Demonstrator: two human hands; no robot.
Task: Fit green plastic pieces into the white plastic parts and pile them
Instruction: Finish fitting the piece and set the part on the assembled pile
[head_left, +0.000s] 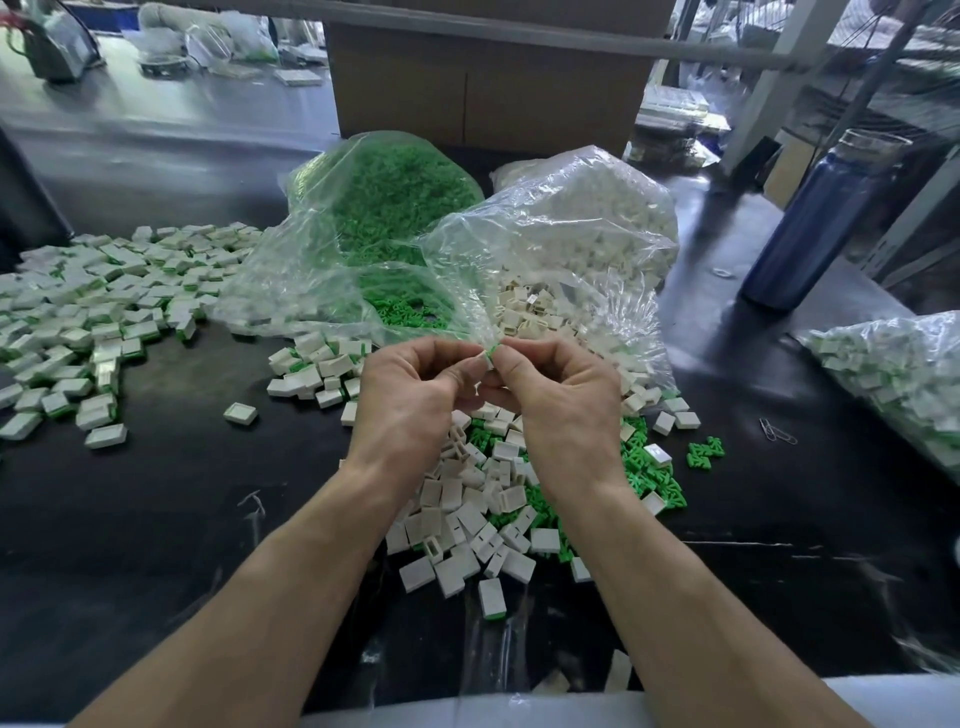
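Both hands are meeting above the dark table (171, 519), fingertips together. The left hand (415, 395) and the right hand (558, 397) are jointly pinching one small white part (487, 357) with a green piece showing at its top edge; fingers of both hands are curling round it, and most of the part is hiding behind them. Whether the green piece is seating fully, cannot tell.

Directly below the grip, a loose heap of white parts (467, 519) is lying on the table, with loose green pieces (654, 467) mixing in on the right side of it. One fitted part (492, 598), white with a green end, is lying at the near edge of that heap.

Beyond the grip, two clear bags are sitting open: the green-piece bag (384, 208) behind and left, the white-part bag (582, 228) behind and right, its plastic hanging just past the fingertips.

Far left of the grip, the pile of fitted parts (104, 301) is spreading across the table. Far right, another clear bag (893, 374) is holding white-and-green parts. A blue bottle (815, 218) is standing behind and right, and a cardboard box (488, 88) behind the bags.
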